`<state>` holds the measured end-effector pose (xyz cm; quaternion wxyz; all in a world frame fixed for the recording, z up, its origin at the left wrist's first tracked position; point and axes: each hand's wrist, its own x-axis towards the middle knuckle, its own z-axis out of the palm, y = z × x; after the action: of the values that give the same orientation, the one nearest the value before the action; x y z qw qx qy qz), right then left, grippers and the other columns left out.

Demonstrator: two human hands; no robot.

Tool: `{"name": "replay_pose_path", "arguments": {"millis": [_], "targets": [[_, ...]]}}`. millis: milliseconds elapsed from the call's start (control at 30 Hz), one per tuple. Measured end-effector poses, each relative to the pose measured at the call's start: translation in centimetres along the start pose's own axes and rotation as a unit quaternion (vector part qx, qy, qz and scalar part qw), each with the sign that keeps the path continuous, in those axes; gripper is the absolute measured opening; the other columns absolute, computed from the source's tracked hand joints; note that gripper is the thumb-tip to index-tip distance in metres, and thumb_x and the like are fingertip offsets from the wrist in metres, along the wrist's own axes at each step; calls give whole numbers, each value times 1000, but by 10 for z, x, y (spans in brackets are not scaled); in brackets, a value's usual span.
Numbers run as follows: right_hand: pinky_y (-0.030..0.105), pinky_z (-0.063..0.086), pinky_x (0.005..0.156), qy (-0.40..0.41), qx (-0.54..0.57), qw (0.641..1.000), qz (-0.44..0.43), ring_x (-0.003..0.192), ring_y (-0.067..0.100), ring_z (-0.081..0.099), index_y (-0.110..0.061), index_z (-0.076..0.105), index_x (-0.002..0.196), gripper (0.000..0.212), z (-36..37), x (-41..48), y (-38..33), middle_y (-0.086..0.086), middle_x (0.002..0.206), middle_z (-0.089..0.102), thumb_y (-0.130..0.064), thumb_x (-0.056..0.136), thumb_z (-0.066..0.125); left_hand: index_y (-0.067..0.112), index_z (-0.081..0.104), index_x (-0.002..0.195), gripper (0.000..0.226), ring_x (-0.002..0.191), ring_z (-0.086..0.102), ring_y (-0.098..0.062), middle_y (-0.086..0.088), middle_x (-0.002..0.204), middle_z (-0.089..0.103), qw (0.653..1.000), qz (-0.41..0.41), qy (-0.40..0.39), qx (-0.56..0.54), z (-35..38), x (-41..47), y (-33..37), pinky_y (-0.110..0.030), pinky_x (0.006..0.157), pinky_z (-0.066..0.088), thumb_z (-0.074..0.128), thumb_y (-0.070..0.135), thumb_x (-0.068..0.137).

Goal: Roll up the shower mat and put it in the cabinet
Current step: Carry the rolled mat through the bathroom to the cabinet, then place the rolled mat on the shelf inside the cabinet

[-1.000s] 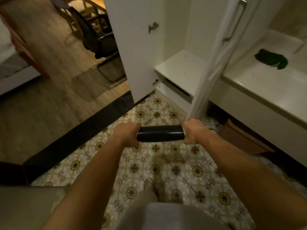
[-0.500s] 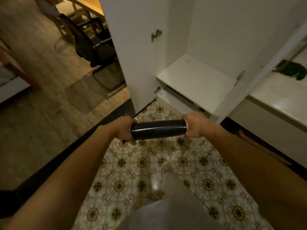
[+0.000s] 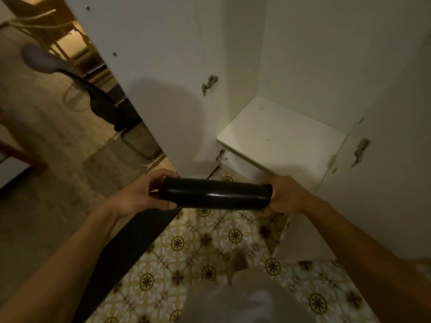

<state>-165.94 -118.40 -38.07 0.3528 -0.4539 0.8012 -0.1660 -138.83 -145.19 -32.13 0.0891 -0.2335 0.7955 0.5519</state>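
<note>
The shower mat [image 3: 215, 194] is rolled into a tight, shiny black tube and lies level in mid-air over the patterned floor. My left hand [image 3: 142, 197] grips its left end and my right hand [image 3: 283, 198] grips its right end. The white cabinet [image 3: 303, 54] stands open just beyond the roll. Its bare lower shelf [image 3: 279, 136] lies a little past and above the mat's right end.
The cabinet's left door [image 3: 151, 78] hangs open to the left, its right door [image 3: 396, 159] to the right. Patterned yellow tiles [image 3: 210, 252] cover the floor below. A black threshold strip [image 3: 130, 241] separates them from a wooden floor with a dark chair [image 3: 98, 101].
I have stepped closer to the cabinet, and the roll has risen towards the lower shelf. The right door has swung further aside, and the counter on the right has left the view.
</note>
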Motion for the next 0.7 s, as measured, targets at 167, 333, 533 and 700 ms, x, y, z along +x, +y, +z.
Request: {"name": "replay_pose_path", "arguments": {"millis": [167, 333, 533, 700], "targets": [[23, 51, 72, 151, 143, 978, 12, 83, 1, 64, -40, 68, 92, 65, -36, 9, 16, -17, 88, 69, -50, 34, 97, 28, 58, 124, 60, 112, 60, -17, 5, 121, 61, 997, 60, 40, -41, -23, 40, 15, -38, 82, 57, 80, 37, 70], [36, 57, 82, 260, 390, 883, 23, 101, 5, 68, -42, 66, 113, 74, -63, 14, 30, -17, 111, 71, -58, 46, 93, 16, 60, 125, 46, 109, 62, -25, -7, 120, 64, 977, 33, 81, -195, -42, 94, 18, -29, 81, 55, 66, 26, 80], [40, 52, 92, 267, 483, 834, 17, 115, 16, 64, -32, 66, 124, 71, -95, 43, 43, -4, 123, 69, -45, 58, 90, 2, 60, 123, 42, 97, 61, -24, -13, 106, 65, 958, 34, 66, -276, -69, 181, 26, -29, 72, 51, 62, 22, 86], [33, 54, 87, 326, 544, 772, 40, 116, 25, 63, -20, 66, 125, 68, -116, 88, 57, 7, 123, 70, -33, 62, 89, 15, 60, 129, 48, 121, 56, -23, -12, 127, 63, 961, 66, -35, -266, -109, 252, 36, -33, 91, 51, 66, 22, 82]]}}
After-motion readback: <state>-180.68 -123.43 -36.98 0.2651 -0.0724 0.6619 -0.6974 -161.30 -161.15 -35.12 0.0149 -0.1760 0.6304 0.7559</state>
